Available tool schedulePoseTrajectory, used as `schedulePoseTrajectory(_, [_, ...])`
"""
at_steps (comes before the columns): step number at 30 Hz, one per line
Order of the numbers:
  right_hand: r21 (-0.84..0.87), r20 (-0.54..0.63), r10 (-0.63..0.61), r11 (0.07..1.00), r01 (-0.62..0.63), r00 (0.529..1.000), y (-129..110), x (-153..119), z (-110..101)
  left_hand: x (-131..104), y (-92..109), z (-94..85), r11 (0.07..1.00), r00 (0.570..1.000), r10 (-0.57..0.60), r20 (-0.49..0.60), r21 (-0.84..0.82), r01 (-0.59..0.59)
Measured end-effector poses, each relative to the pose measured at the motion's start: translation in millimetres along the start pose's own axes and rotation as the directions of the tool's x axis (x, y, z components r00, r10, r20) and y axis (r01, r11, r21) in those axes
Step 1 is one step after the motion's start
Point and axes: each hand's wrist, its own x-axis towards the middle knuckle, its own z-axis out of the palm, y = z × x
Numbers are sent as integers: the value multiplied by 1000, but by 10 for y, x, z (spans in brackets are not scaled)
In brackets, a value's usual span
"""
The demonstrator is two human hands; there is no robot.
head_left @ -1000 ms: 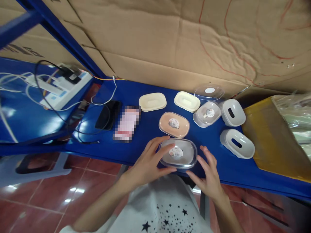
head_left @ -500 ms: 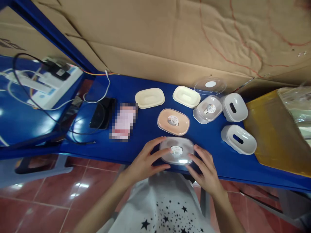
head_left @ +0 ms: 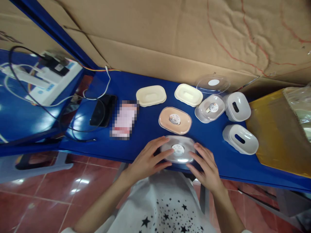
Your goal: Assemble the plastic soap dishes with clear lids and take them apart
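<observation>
At the table's front edge lies an oval plastic box (head_left: 182, 157) with a clear, shiny lid and a round white label. My left hand (head_left: 152, 157) grips its left end, thumb at the near edge, other fingers across the lid and the far edge. My right hand (head_left: 204, 164) holds the right end with its fingers spread along the side and thumb at the near corner. Just beyond the box is a peach oval box (head_left: 167, 122) under a clear lid, also labelled. What lies inside the gripped box is hard to make out.
Two cream oval trays (head_left: 151, 96) (head_left: 189, 94) sit farther back. To the right are a labelled clear-lidded box (head_left: 213, 111), a loose clear lid (head_left: 202, 84), and two white slotted pieces (head_left: 243, 103) (head_left: 250, 145) beside a carton (head_left: 274, 129). A black phone (head_left: 103, 111), cables and a power strip (head_left: 76, 72) are left.
The view has shifted slightly. Both hands stay on the clear-lidded box, with only a slight change in finger position.
</observation>
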Motion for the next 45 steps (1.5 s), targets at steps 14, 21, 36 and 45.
schedulePoseTrajectory(14, [-82, 46, -45, 995, 48, 998, 61, -20, -20, 1, -1, 41, 1000, 1000, -13, 13, 9, 13])
schedulePoseTrajectory(21, [-223, -8, 148, 964, -146, 989, 270, -36, -355, 304, 277, 188, 989, 981, -22, 192, 147, -7])
schedulePoseTrajectory(36, [-136, -33, 46, 990, -50, 998, 35, 175, -109, 1178, -1189, -831, 809, 900, -430, 74, 474, 348])
schedulePoseTrajectory(45, [-118, -162, 112, 984, -132, 980, -95, -74, -51, 1311, -1384, -877, 784, 864, -495, 87, 474, 401])
